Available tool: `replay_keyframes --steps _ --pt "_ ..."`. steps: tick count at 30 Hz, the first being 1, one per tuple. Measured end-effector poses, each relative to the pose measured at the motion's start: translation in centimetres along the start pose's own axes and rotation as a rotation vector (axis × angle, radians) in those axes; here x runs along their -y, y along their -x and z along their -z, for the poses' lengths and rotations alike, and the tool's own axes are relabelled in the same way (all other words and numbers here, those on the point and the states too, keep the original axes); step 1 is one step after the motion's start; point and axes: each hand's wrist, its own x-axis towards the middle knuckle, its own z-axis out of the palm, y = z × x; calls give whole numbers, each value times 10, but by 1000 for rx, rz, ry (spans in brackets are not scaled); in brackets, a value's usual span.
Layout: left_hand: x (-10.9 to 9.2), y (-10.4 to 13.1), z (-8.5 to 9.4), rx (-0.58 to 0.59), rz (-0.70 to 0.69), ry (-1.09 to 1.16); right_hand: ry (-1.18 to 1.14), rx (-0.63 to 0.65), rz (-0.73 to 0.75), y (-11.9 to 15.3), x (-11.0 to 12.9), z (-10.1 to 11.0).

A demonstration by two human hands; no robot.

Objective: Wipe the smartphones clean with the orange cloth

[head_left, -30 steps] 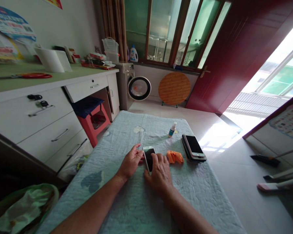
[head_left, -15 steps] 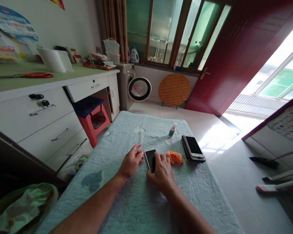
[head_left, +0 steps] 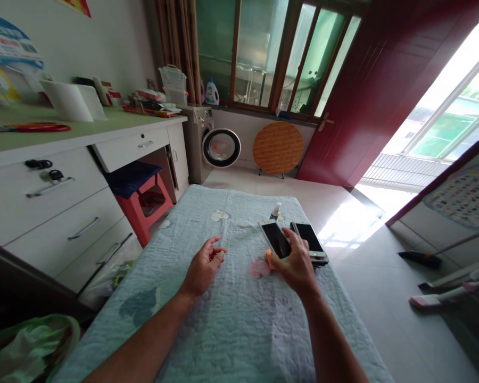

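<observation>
A white phone with a dark screen (head_left: 274, 238) is gripped by its sides in my right hand (head_left: 298, 261), tilted above the orange cloth (head_left: 269, 259). The phone and hand partly hide that cloth. Just right of them lies a stack of phones (head_left: 314, 242), a white-framed one on top. Behind the held phone stands a small spray bottle (head_left: 276, 210), its lower part covered. My left hand (head_left: 203, 266) is over the blue quilted cover (head_left: 223, 319), fingers loosely curled and partly apart, with nothing in it.
At the left is a desk (head_left: 135, 125) with drawers, and a red stool (head_left: 143, 205) under it. A green-rimmed bin (head_left: 74, 330) stands at lower left. Farther back are a washing machine (head_left: 197, 138) with its door open and a round wooden tabletop (head_left: 278, 148).
My right hand has lifted the phone off the cover and carried it right, over the orange cloth and close to the stack. The view has shifted slightly; my left hand stays nearly in place.
</observation>
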Motion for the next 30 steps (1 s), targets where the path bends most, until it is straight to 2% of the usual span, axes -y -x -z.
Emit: replay_keyframes --steps 3,6,12,30 --pt "3 0 -1 28 -20 -9 124 -188 -76 -15 -30 14" --pt "5 0 -1 48 -46 -18 222 -267 -167 -26 -56 23" --pt "1 2 0 61 -43 -41 317 -220 -217 -31 -78 22" --pt "-2 2 1 69 -44 -64 377 -114 -325 -29 -89 17"
